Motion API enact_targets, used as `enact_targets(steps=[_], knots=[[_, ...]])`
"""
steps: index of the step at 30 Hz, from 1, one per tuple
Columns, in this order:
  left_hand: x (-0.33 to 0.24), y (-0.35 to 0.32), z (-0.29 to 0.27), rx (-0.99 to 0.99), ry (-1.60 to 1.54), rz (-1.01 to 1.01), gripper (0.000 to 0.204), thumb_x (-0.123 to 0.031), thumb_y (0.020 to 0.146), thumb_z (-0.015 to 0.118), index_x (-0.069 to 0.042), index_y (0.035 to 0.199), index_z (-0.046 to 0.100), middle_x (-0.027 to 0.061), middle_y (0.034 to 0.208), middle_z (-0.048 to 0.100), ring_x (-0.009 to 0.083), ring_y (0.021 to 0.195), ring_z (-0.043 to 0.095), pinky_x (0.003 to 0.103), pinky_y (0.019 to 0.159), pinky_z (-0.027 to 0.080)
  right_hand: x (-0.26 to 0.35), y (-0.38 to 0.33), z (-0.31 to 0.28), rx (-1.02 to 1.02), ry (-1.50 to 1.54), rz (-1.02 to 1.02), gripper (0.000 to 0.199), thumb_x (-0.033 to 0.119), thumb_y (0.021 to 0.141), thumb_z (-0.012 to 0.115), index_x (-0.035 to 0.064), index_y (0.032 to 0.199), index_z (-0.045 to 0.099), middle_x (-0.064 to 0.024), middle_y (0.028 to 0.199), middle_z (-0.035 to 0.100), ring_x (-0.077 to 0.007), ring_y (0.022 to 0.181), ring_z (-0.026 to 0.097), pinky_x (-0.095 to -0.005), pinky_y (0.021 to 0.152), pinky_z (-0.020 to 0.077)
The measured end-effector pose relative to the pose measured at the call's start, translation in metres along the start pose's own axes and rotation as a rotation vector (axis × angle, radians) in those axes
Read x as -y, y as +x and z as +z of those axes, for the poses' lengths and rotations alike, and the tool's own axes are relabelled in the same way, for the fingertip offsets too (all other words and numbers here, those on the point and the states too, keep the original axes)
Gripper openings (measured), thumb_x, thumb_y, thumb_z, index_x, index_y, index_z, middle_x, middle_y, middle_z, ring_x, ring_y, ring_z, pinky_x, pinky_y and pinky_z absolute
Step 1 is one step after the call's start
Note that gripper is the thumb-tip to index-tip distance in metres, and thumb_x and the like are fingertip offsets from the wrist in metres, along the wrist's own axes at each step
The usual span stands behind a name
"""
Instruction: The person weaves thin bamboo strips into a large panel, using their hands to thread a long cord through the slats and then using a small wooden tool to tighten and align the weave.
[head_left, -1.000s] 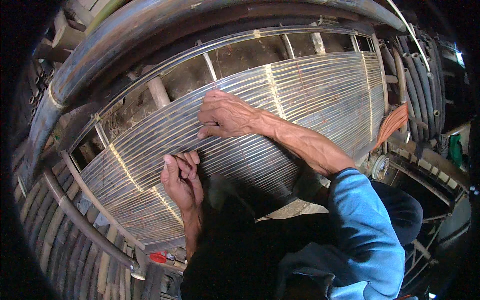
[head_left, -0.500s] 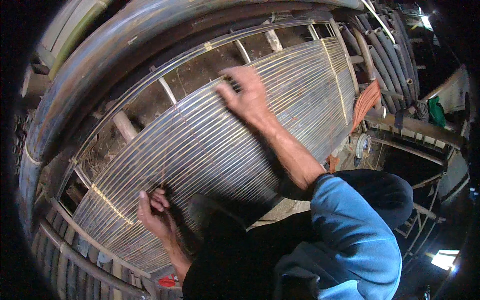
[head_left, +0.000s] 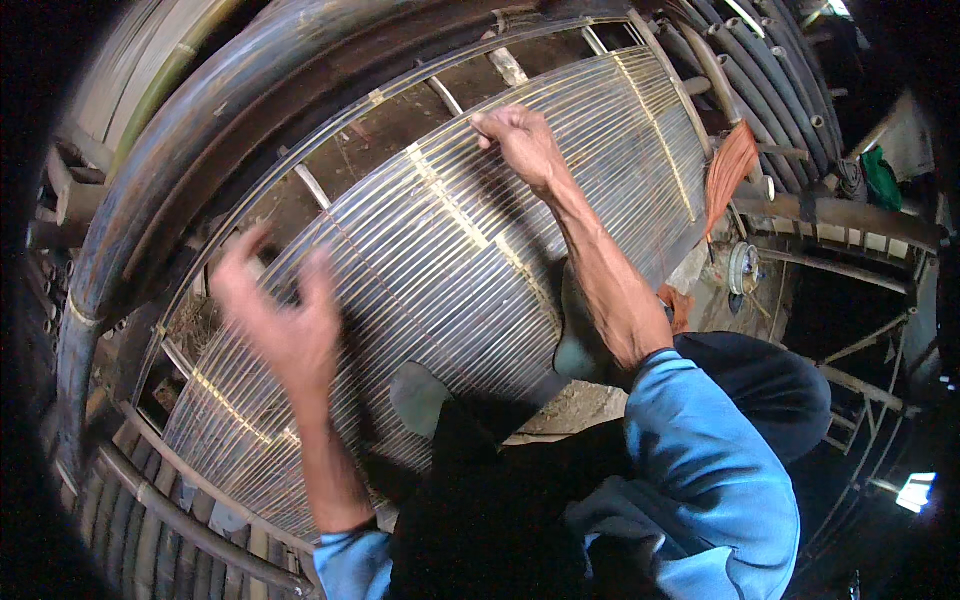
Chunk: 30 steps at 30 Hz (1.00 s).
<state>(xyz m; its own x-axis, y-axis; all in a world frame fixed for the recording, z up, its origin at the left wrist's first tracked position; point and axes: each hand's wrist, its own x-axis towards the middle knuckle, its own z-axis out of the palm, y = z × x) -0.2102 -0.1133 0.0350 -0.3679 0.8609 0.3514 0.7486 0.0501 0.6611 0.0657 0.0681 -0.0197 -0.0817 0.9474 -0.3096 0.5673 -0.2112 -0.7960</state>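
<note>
Before me stretches a wide panel of thin, pale split-bamboo slats [head_left: 400,290], laid side by side and crossed by rows of binding and a dark reddish thread [head_left: 375,268]. My right hand [head_left: 525,150] is at the panel's far edge, its fingers closed in a pinch; whatever lies between the fingertips is too small to make out. Over the left part of the slats my left hand [head_left: 285,320] is raised, smeared by motion, with thumb and fingers apart and nothing visible in them. Pale yellow binding [head_left: 445,195] crosses the slats near the middle.
A thick bamboo pole [head_left: 110,230] curves along the far left side. The panel rests on a bamboo frame with crossbars [head_left: 312,186]. An orange cloth [head_left: 732,175] hangs at the right, above a round metal object [head_left: 743,268]. Stacked poles [head_left: 770,100] stand at the far right.
My left hand has moved up and away from the lower slats, its fingers parting. My right hand has closed into a pinch farther right along the far edge. The view has shifted slightly.
</note>
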Motion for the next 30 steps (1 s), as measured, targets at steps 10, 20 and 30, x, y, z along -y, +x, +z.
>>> enact_targets(steps=[10,20,30], knots=[[-0.064,0.064,0.13,0.881,-1.621,-0.626,0.042,-0.008,0.092,0.068,0.004,0.128,0.052,0.001,0.079,0.06,0.0042,0.061,0.053,0.02,0.052,0.042,0.075,-0.009,-0.041,0.238,0.076,-0.525,0.019,0.022,0.091,0.074,0.0096,0.105,0.079,-0.0078,0.102,0.073,-0.0169,0.096,0.067,-0.0306,0.086,0.0544],[0.088,0.075,0.052,0.439,-0.675,-1.01,0.029,-0.026,0.095,0.068,0.002,0.102,0.072,-0.0093,0.056,0.044,0.0038,0.048,0.036,0.022,0.045,0.028,0.022,0.072,-0.093,0.287,-0.572,-0.24,0.05,0.046,0.092,0.061,0.0108,0.127,0.068,-0.0231,0.135,0.06,-0.0376,0.125,0.058,-0.0455,0.106,0.0458],[0.041,0.103,0.28,0.668,0.04,0.113,0.028,-0.02,0.088,0.056,0.001,0.085,0.074,0.0268,0.092,0.069,0.0431,0.087,0.069,0.051,0.08,0.054,-0.033,0.148,-0.017,0.388,-0.73,-0.434,0.041,0.027,0.088,0.053,0.0109,0.123,0.07,-0.0284,0.108,0.068,-0.0422,0.102,0.067,-0.0482,0.094,0.0525]])
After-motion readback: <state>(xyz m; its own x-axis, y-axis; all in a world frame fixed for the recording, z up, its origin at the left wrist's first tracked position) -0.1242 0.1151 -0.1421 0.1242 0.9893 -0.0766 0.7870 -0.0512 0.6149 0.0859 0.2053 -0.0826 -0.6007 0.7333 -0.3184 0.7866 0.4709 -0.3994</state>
